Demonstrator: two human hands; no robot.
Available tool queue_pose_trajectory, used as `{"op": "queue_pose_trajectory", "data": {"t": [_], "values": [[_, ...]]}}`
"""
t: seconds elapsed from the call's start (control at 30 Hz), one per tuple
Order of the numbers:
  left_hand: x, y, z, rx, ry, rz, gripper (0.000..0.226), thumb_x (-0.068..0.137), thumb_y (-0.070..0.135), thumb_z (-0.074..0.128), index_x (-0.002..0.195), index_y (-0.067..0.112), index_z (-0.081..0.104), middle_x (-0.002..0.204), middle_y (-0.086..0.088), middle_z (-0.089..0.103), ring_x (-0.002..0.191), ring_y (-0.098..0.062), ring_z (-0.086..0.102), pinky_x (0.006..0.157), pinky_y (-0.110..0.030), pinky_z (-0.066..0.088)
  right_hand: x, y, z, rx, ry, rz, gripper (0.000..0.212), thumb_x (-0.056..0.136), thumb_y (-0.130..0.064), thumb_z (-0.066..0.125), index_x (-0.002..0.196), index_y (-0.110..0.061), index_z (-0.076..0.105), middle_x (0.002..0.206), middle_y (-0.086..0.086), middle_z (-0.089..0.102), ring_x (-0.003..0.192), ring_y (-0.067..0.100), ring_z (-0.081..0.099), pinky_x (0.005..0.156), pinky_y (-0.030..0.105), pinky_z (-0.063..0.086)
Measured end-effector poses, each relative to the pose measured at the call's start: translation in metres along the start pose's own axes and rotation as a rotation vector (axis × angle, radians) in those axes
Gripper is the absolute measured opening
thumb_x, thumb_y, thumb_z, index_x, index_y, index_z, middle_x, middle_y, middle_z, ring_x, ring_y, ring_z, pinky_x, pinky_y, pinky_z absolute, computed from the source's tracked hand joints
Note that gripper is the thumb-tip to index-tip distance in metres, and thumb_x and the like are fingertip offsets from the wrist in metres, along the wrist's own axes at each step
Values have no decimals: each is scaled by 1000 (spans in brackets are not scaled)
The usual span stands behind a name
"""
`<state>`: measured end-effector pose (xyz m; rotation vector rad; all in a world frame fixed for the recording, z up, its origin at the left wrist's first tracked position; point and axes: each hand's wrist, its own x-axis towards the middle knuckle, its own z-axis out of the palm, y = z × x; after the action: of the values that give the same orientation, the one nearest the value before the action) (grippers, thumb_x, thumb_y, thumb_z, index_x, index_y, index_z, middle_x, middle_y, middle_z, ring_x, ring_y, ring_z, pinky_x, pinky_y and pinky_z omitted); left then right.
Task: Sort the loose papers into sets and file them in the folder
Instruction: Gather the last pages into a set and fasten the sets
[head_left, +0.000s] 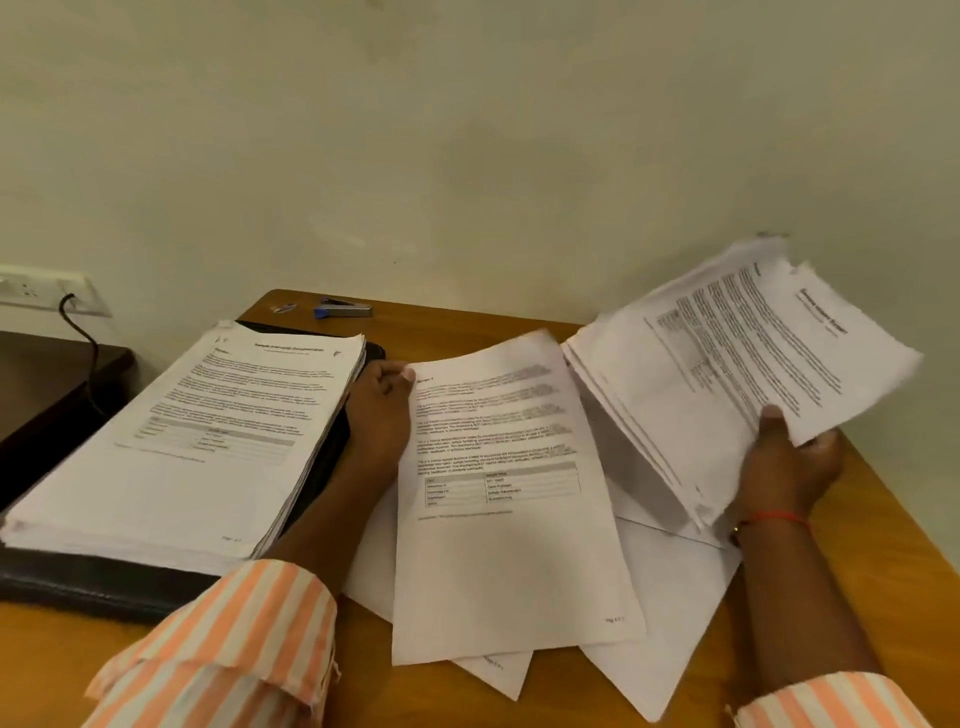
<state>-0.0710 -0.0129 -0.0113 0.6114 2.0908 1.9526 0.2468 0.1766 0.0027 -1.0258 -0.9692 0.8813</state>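
Striped sleeves frame a wooden table as a person sorts papers. At right, the right hand grips a fanned bundle by its lower edge, thumb on top, holding it tilted off the table. The left hand, fingers curled, appears to pinch the upper left corner of a printed sheet lying atop other loose sheets at centre. A thick stack rests on the black folder at left, and a stapler sits by the far edge. Paper this thin looks light and limp, likely to droop, slide and fan out of line. Single sheets are probably best lifted by a corner. Bundles are better clamped at one edge, thumb over and fingers under, then squared up before filing.
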Motion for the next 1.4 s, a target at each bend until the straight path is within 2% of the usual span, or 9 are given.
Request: {"op": "queue_pose_trajectory", "data": {"t": [0.13,0.47,0.67,0.8,0.97,1.13,1.23,1.3,1.4], "values": [[2,-3,2,-91,-72,-88,13,102,29,56,104,21,66,100,-2,73,92,-22,72,84,-42,61,-6,-3,5,16,-195,7,38,95,-12,66,133,-17,61,127,-5,67,115,7,64,96,22,51],[-3,4,0,-243,-128,-172,15,104,29,55,106,17,64,94,-4,76,85,-25,75,73,-35,62,-24,-7,11,-204,-697,59,34,96,-12,65,129,-21,63,113,-14,71,96,-1,69,72,13,54],[-5,7,-3,-245,-142,-168,16,104,31,54,103,19,64,97,-5,76,87,-25,75,82,-44,63,-33,-12,13,-241,-751,90,32,96,-12,65,126,-22,63,108,-13,69,98,8,67,74,25,52],[-6,7,-3,-252,-146,-166,16,104,31,54,102,19,64,96,-4,75,84,-23,75,79,-41,63,-44,-15,17,-266,-849,70,29,94,-10,66,121,-22,65,103,-15,73,93,3,70,71,16,55],[-11,13,-1,-287,-174,-122,24,103,30,56,106,8,64,87,0,74,71,-11,72,65,-24,58,-89,-2,39,-299,-1029,12,40,90,-11,72,128,-19,62,122,-9,71,114,11,66,99,35,52],[-13,22,-5,-314,-211,-122,35,104,44,46,96,15,65,77,6,74,69,-9,72,55,-18,53,-103,0,47,-413,-1040,-75,46,90,-19,74,133,-24,57,129,-12,65,122,11,59,105,37,47],[-12,27,-7,-416,-292,-146,40,100,49,50,112,15,68,103,-8,77,90,-28,75,68,-34,61,-101,-3,46,-407,-999,-51,41,89,-16,75,126,-25,59,123,-15,67,116,7,61,101,35,49],[-11,27,-8,-377,-341,-143,45,95,49,59,120,13,63,107,-10,76,96,-32,75,77,-43,62,-102,-7,46,-394,-961,-27,38,89,-13,74,122,-27,59,118,-21,65,110,-5,59,97,28,50],[-14,22,-6,-223,-349,-194,34,96,28,67,126,19,57,103,-3,75,83,-21,77,63,-31,61,-102,-8,45,-373,-966,13,40,89,-10,73,121,-30,57,116,-24,64,105,-14,57,93,18,48]]}}
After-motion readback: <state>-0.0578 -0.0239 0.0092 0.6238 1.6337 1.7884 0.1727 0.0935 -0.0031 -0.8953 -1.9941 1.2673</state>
